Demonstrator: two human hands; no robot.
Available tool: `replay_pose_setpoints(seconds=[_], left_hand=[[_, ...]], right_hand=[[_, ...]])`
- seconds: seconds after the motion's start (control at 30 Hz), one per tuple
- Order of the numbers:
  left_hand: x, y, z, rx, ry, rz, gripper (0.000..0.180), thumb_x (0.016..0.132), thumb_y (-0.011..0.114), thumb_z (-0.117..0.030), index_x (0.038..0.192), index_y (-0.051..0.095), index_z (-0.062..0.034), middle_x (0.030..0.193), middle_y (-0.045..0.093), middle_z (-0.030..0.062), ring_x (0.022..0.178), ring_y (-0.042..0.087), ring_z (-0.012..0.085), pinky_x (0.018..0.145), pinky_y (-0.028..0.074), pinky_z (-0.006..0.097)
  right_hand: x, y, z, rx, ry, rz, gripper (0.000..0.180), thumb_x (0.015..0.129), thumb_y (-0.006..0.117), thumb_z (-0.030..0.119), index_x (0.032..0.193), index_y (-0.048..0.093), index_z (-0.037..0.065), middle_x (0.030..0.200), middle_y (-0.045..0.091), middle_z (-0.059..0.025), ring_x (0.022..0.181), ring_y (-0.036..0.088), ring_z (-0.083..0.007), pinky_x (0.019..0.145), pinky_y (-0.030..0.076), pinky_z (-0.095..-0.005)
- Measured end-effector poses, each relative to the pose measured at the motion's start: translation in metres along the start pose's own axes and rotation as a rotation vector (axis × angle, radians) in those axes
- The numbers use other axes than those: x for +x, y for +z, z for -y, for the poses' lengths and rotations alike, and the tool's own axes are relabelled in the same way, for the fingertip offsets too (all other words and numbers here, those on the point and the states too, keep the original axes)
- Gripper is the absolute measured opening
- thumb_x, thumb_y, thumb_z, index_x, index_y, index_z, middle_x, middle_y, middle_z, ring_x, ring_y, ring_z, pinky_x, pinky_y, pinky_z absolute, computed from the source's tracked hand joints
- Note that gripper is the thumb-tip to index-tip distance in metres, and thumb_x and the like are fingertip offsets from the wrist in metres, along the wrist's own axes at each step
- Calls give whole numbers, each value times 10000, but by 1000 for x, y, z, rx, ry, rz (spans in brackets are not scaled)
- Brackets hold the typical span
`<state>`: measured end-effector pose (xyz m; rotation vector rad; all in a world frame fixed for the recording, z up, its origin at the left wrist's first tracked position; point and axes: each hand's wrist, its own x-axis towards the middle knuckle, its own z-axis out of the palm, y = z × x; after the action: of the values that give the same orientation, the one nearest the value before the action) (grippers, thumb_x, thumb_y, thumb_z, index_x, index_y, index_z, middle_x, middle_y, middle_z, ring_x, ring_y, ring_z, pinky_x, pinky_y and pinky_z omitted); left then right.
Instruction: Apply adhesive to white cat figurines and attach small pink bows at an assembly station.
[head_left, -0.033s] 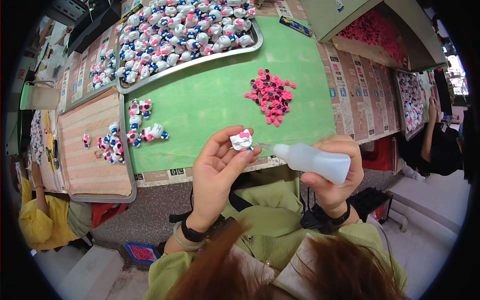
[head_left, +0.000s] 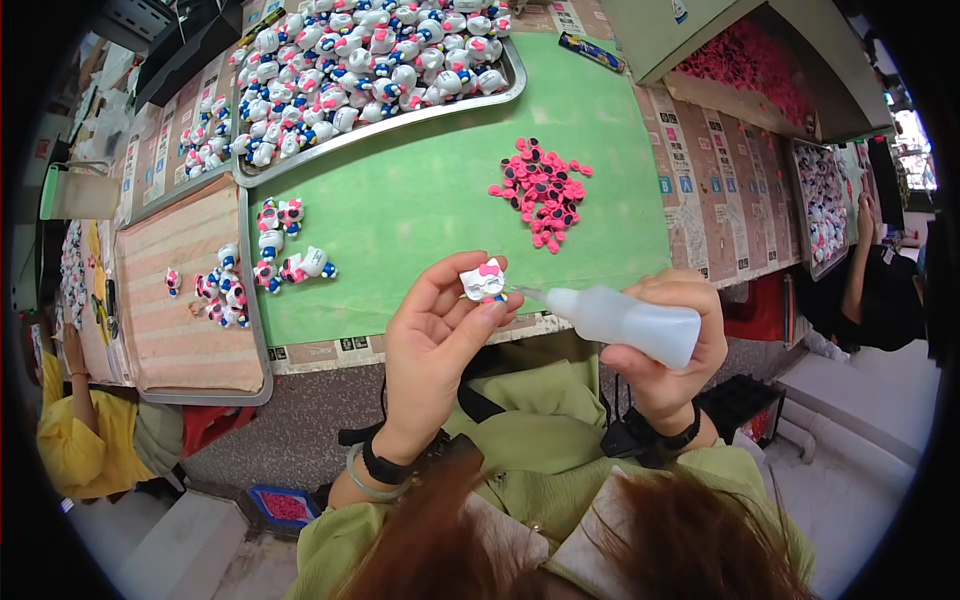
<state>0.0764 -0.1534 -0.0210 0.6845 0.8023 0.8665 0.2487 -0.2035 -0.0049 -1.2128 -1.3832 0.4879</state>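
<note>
My left hand point(head_left: 435, 335) pinches a small white figure point(head_left: 484, 281) with a pink bow, held up over the near edge of the green mat point(head_left: 420, 200). My right hand point(head_left: 665, 345) is wrapped around a squeeze bottle point(head_left: 625, 322), its thin nozzle touching the figure's side. So this piece is mid-gluing, I judge. On the mat beyond, a pile of pink bits point(head_left: 542, 190) waits, and to the left a few figures point(head_left: 285, 245) lie apart, perhaps finished. Farther off, a metal tray point(head_left: 500, 95) heaped with figures suggests most of the work is still ahead.
</note>
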Motion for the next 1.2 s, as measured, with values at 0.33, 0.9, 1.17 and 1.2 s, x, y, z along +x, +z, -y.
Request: replay_pose_setpoints(seconds=[0.33, 0.9, 1.17, 1.2], left_hand=[[0, 2, 2, 8, 43, -50, 360, 783, 508, 14, 1126, 399, 24, 1109, 490, 166, 875, 558, 182, 776, 454, 280], [6, -7, 7, 72, 51, -142, 334, 783, 492, 20, 1108, 416, 13, 1085, 499, 144, 864, 557, 171, 775, 455, 271], [9, -4, 14, 57, -17, -85, 326, 782, 495, 18, 1098, 419, 15, 1078, 504, 143, 858, 560, 171, 770, 457, 266], [9, -5, 14, 53, -21, -79, 324, 782, 495, 18, 1097, 420, 14, 1076, 505, 143, 859, 561, 171, 769, 456, 266]], right_hand=[[1, -2, 0, -67, -4, 6, 430, 563, 781, 143, 877, 517, 14, 746, 551, -85, 629, 535, -156, 552, 425, -239], [40, -23, -85, -722, 91, -438, 342, 691, 626, 35, 967, 430, -12, 839, 557, -93, 781, 540, -170, 693, 417, -272], [8, 23, -63, -466, 76, 218, 130, 717, 551, 18, 847, 538, 22, 724, 528, -105, 689, 517, -250, 618, 428, -331], [10, 25, -64, -517, 61, 233, 130, 711, 545, 11, 841, 536, 21, 724, 526, -107, 691, 515, -260, 615, 427, -338]])
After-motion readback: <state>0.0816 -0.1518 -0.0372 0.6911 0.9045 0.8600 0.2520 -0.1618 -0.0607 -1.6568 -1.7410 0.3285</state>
